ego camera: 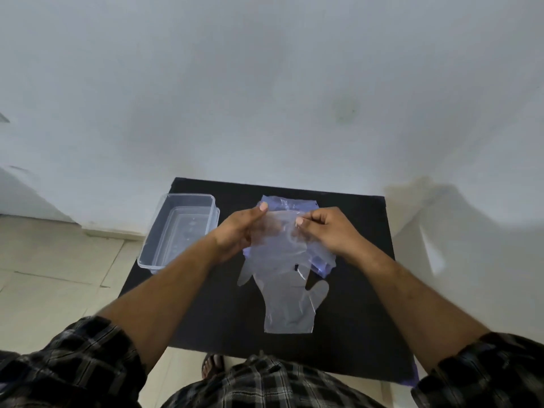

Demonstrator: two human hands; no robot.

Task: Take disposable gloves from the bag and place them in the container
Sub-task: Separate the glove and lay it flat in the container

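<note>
Your left hand [235, 231] and right hand [325, 231] each pinch an upper edge of a clear glove [290, 293], both grips clenched on the thin film. It hangs between them, fingers trailing down over the black bench [353, 304]. Holding two edges probably keeps the flimsy sheet spread so it doesn't cling or fold. The bluish bag [290, 203] lies just beyond your hands. The clear container [179, 231] sits open at your left, apparently empty, ready to receive it.

Both forearms extended forward, converging; left hand [238, 231] and right hand [326, 231] raised side by side, thumbs pinched against fingers.
</note>
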